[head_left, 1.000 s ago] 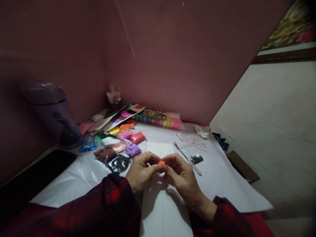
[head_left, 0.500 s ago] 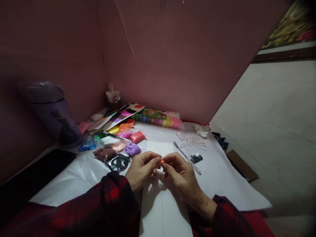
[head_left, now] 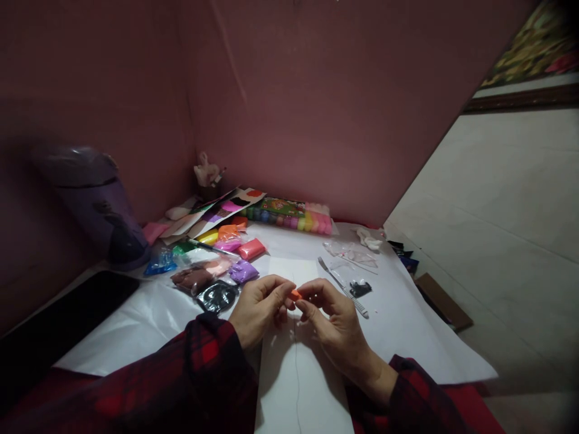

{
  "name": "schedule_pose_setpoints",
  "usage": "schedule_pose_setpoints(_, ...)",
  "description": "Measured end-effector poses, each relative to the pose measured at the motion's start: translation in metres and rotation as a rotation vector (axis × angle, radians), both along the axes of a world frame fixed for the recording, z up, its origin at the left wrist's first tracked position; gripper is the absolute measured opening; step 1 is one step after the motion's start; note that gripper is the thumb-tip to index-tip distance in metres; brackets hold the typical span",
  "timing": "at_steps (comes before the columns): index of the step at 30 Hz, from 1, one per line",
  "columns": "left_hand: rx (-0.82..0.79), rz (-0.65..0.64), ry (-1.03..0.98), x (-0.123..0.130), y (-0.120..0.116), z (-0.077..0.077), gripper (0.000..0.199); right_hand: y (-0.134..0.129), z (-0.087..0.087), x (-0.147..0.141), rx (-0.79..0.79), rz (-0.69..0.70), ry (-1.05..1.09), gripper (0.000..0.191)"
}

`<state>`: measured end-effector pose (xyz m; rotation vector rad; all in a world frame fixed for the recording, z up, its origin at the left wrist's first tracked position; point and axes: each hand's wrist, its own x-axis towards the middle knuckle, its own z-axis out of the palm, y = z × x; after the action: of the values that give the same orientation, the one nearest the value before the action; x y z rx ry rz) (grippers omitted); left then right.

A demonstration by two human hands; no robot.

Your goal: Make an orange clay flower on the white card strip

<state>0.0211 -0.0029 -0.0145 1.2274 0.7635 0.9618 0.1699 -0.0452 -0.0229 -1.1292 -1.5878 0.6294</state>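
And here we are, both hands meeting at the centre: the left hand [head_left: 259, 310] and the right hand [head_left: 335, 320] close in on one small orange lump [head_left: 295, 295]. It sits right at the fingertips, the left thumb and fingers pinching one end, the right thumb and forefinger pinching the other, only a sliver of orange showing between them. Straight below the fingers lies a white card [head_left: 304, 392], a thin dark line [head_left: 297, 380] running along it. Out to the right of the fingers, a fork [head_left: 342, 288] lies slantwise, tines pointing away, a small black packet [head_left: 360, 289] just beside it. Over to the left of the fingers, a purple packet [head_left: 244, 272] and a black packet [head_left: 218, 296] sit near, with a red packet [head_left: 252, 249] farther beyond, all on the white-covered worktop [head_left: 416, 337].
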Motion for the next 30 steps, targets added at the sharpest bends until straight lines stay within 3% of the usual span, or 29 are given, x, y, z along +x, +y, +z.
schedule_pose_setpoints(6,0.032,0.001,0.027,0.000,0.001,-0.002,0.026,0.000,0.001,0.000,-0.057,0.013,0.029,0.006)
schedule_pose_setpoints(13,0.060,0.021,-0.030,0.000,0.001,-0.002,0.024,0.009,0.001,0.001,-0.430,0.163,0.513,0.029)
schedule_pose_setpoints(16,0.053,0.002,-0.051,0.000,0.001,-0.002,0.025,0.011,-0.001,0.002,-0.513,0.202,0.661,0.034)
schedule_pose_setpoints(23,0.071,0.008,0.002,0.000,0.000,-0.003,0.019,0.009,-0.001,0.003,-0.359,0.080,0.446,0.029)
schedule_pose_setpoints(30,0.091,0.013,0.007,-0.001,0.001,-0.006,0.020,0.009,0.002,0.001,-0.359,0.152,0.398,0.025)
